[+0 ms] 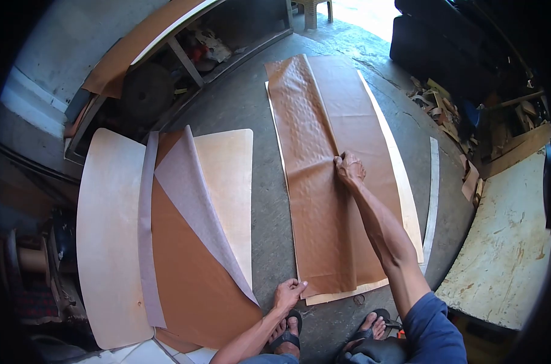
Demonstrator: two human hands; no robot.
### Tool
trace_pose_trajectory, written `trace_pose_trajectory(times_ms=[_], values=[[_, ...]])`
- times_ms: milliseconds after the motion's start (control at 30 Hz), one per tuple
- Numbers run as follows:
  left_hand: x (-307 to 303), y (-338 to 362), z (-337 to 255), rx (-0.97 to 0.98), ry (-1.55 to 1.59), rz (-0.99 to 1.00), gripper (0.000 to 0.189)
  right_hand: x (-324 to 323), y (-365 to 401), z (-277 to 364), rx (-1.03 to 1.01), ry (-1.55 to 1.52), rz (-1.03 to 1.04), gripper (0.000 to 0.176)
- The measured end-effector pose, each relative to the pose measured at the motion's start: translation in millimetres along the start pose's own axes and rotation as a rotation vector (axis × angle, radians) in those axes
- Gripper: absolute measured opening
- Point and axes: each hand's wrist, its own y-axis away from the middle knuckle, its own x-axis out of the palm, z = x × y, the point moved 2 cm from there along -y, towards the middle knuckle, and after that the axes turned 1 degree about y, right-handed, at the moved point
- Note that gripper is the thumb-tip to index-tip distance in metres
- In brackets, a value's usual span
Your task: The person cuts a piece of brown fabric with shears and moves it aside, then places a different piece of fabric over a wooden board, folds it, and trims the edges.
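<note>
A long brown leather-like sheet lies folded lengthwise over a pale plywood board on the concrete floor. My right hand reaches forward and pinches the folded edge of that sheet near its middle. My left hand hangs low by my knee with fingers loosely apart, just off the sheet's near left corner, holding nothing. To the left, another brown sheet with a grey underside flap turned back lies on a second plywood board.
My sandalled feet stand at the boards' near ends. A long metal ruler lies right of the board. A worn white board is at right, wood scraps beyond, a workbench frame at the back left.
</note>
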Motion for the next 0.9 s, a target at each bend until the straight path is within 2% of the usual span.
trace_pose_trajectory(times_ms=[167,400,533,667,733,800,833,867,900], values=[[-2.8,-4.3,3.8,-0.017,-0.058,0.032,0.031,3.9,3.2,-1.3,-0.048,0.032,-0.034,0.038],[-3.5,-7.9,10.0,0.019,-0.039,0.034,0.029,-7.5,33.1,-18.9,-0.103,0.005,-0.008,0.032],[-2.8,-9.0,11.7,0.033,0.007,0.038,0.028,-13.1,110.7,-63.4,-0.172,-0.011,0.058,0.033],[-1.8,-13.6,16.3,0.045,0.087,0.071,0.026,-34.8,228.6,-103.1,-0.085,-0.049,0.106,0.031],[-2.9,-14.6,11.7,0.048,0.063,0.106,0.026,-42.7,271.8,-123.8,-0.039,-0.034,0.120,0.034],[-4.7,-11.5,2.0,0.039,-0.066,0.052,0.029,-49.0,302.9,-140.0,0.031,-0.035,0.173,0.035],[-6.5,-9.0,-6.0,0.064,-0.253,0.022,0.026,-50.6,313.9,-147.7,0.086,-0.007,0.199,0.039],[2.3,-2.8,-10.6,0.072,-0.266,0.049,0.026,-48.9,324.3,-157.0,0.051,0.067,0.135,0.042],[8.1,11.3,-28.2,0.417,-0.513,-0.241,0.026,-54.5,330.8,-160.7,0.085,0.043,0.205,0.043]])
